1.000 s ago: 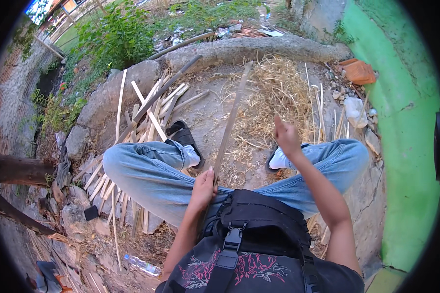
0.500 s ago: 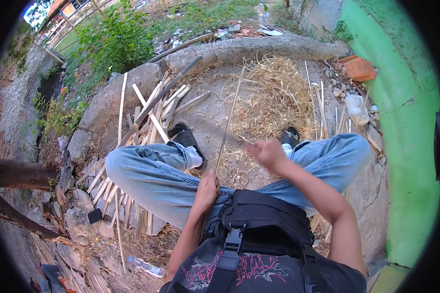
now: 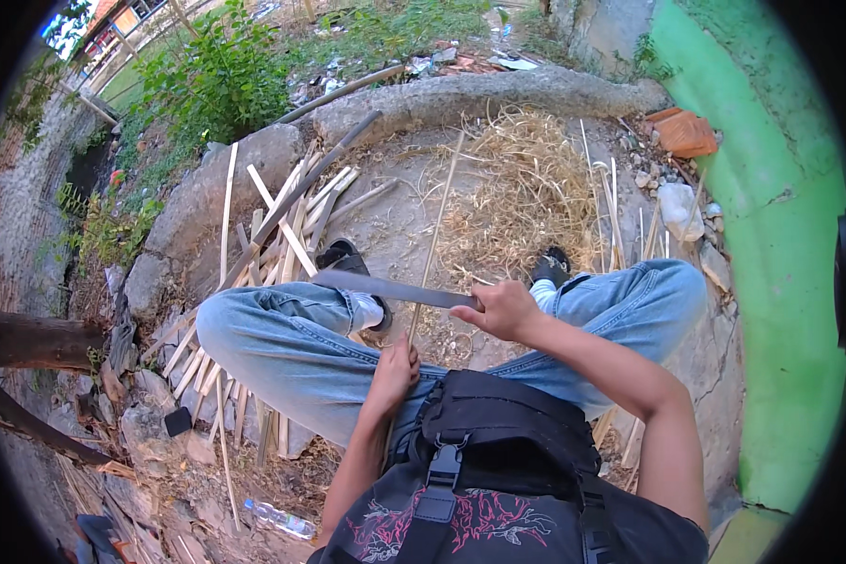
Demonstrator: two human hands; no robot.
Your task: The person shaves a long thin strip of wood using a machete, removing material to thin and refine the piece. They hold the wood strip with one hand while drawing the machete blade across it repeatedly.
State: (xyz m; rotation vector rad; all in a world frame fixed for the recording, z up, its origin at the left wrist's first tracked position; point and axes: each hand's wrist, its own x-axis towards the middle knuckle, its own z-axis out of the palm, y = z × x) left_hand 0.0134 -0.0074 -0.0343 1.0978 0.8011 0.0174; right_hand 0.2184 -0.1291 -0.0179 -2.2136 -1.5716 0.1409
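A long wooden strip (image 3: pixel 442 209) runs from near to far; a shorter knife (image 3: pixel 395 289) crosses it, contact unclear from here. Right hand (image 3: pixel 504 312) closed round the knife, left hand (image 3: pixel 397 369) pinching the strip's near part. Likely shaving; the next stroke needs it steady.

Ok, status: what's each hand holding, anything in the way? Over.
Left hand gripping thin strip. Right hand holding knife, crossing strip in view; contact unclear. Shavings beyond, not blocking.
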